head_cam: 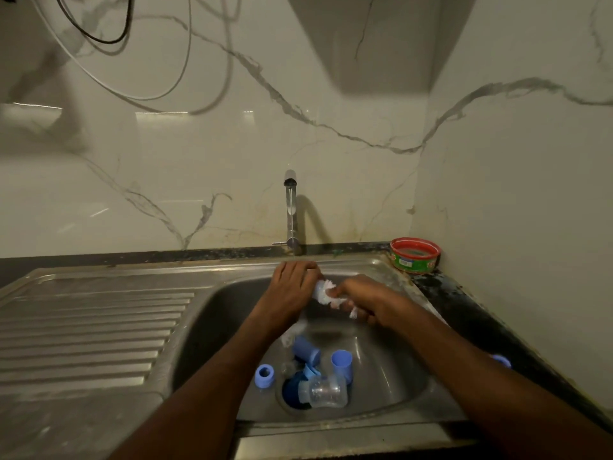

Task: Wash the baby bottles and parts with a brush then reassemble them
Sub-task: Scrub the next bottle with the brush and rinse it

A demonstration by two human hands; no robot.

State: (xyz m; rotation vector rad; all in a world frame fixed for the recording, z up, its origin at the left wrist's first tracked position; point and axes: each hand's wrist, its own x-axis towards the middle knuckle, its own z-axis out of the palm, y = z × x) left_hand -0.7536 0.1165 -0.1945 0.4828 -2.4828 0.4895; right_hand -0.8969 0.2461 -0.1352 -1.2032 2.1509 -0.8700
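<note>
- Your left hand [292, 283] grips a pale blue bottle part [319, 290] over the sink [232, 327], at 12 o'clock of the basin, fingers curled round it.
- Your right hand [356, 298] holds the white-bristled brush [333, 293], fingers closed on it, bristles against the part.
- Loose on the basin floor, around 6 o'clock: clear bottle [326, 391] lying over the drain, blue cap [342, 361], blue ring [264, 375].
- Faucet [291, 212] at 12; red tub [415, 255] at 2.

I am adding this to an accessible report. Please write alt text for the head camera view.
Over a steel sink, the left hand holds a bottle part while the right hand scrubs it with a white brush. A clear bottle and blue parts lie in the basin.
</note>
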